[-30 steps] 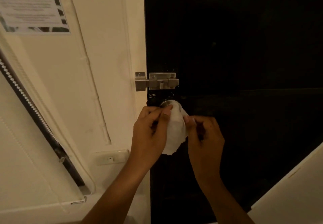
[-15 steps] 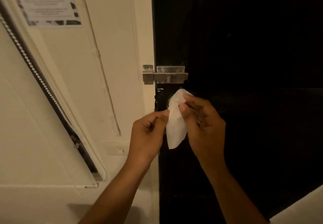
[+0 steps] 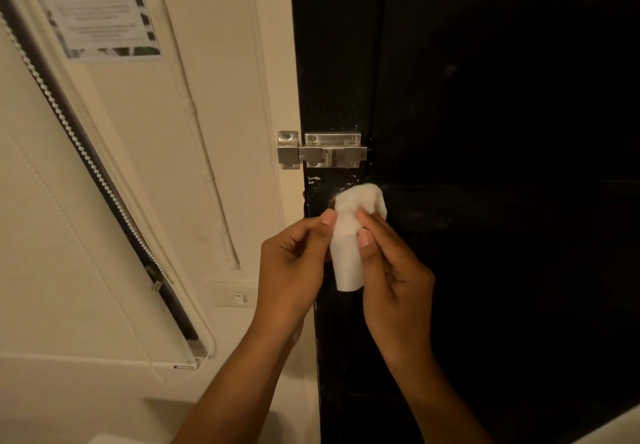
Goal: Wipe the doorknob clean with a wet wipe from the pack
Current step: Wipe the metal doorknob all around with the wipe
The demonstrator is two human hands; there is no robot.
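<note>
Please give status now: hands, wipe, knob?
Left hand and right hand both pinch wipe. Wipe draped over knob, knob mostly hidden. Nothing in the way.

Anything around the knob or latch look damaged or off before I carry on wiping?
Yes, minor: the black door has chipped paint, pale flecks between the metal slide latch and the wet wipe draped over the doorknob. The latch itself sits straight. Both the left hand and right hand pinch the wipe.
</note>
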